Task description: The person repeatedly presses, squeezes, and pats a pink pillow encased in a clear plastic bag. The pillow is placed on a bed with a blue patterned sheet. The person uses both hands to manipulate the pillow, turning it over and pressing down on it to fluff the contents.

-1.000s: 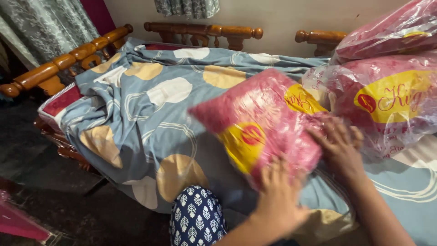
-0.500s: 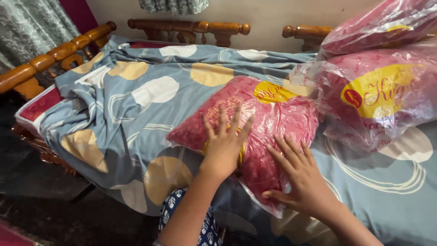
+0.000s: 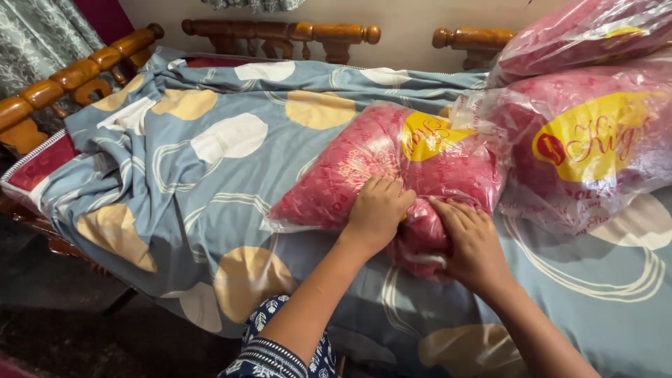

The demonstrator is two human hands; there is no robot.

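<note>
Half a second earlier both hands lay flat and spread on the pink pillow (image 3: 381,171); now the fingers have curled. The left hand (image 3: 378,210) and the right hand (image 3: 470,241) sit side by side, both gripping the plastic wrap at the pillow's near edge. The pillow lies on the blue patterned bedsheet (image 3: 210,161), its far end touching the stacked pillows (image 3: 588,140) on the right. The wooden headboard (image 3: 280,31) runs behind.

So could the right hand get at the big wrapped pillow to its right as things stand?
Probably yes. The right hand is busy gripping the small pink pillow, but the big wrapped pillow lies right beside it on the bedsheet, with nothing between them.
</note>
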